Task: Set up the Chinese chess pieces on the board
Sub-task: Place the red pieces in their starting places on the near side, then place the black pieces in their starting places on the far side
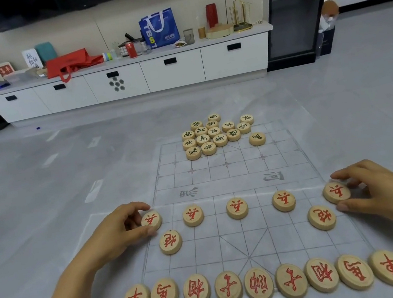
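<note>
A clear plastic chess board [245, 241] lies on the grey floor. Along its near edge runs a row of several red-lettered wooden pieces [259, 285]. Two red cannon pieces [170, 242] [321, 217] sit one row further in. Beyond them is a line of several red soldier pieces [237, 208]. My left hand [123, 232] pinches the leftmost soldier [151, 220] between thumb and fingers. My right hand [375, 189] pinches the rightmost soldier [336, 192] the same way. Several black-lettered pieces [213, 134] lie in a loose heap at the board's far edge.
A white low cabinet [129, 79] stands against the back wall, carrying bags, a red can and ornaments. A dark glass-door cabinet [296, 6] stands at the right. Grey floor surrounds the board on all sides.
</note>
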Demonstrator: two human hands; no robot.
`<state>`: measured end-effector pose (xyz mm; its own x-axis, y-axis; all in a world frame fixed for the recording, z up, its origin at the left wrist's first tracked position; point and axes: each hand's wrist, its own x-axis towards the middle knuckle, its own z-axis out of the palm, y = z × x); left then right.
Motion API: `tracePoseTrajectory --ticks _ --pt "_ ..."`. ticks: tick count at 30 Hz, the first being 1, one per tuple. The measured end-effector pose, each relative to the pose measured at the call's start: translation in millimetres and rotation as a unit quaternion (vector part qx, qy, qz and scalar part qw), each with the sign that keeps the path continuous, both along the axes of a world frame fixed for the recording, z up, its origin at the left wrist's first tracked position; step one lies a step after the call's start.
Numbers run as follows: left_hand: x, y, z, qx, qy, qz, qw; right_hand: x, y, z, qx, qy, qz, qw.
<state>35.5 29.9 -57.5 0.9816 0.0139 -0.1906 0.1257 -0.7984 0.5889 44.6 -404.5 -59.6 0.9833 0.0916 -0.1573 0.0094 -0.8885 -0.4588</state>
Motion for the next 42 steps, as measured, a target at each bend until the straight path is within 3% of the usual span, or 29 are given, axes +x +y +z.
tracePoseTrajectory --ticks 6,12,16,20,26,31,37,42 --pt "3.9 4.0 -1.7 -0.048 -0.013 0.029 0.998 -4.8 -0.1 3.5 0.066 -0.046 -0.024 0.996" --pt "27.6 6.3 0.3 -0.050 -0.161 0.126 0.977 0.7 17.9 24.2 0.136 -0.124 -0.048 0.982" --pt "60.9 -0.7 2.8 -0.054 -0.140 0.072 0.986 22.5 38.6 30.2 0.163 -0.092 -0.002 0.982" --pt "116.0 -10.5 -2.0 0.020 -0.105 -0.047 0.993 81.0 55.2 19.2 0.072 -0.035 0.051 0.996" --pt "185.0 -24.6 -14.3 0.148 -0.090 -0.181 0.968 172.2 93.5 4.4 0.012 -0.056 0.110 0.992" --pt "207.1 -32.1 -32.0 0.144 -0.090 -0.220 0.961 217.2 126.4 -12.9 -0.056 -0.115 0.149 0.980" --pt "210.8 -30.8 -36.0 0.088 -0.123 -0.194 0.969 227.0 146.7 -22.6 -0.123 -0.073 0.159 0.977" --pt "207.2 -31.8 -31.7 0.027 -0.137 -0.160 0.977 205.3 162.7 -24.3 -0.121 -0.072 0.169 0.975"
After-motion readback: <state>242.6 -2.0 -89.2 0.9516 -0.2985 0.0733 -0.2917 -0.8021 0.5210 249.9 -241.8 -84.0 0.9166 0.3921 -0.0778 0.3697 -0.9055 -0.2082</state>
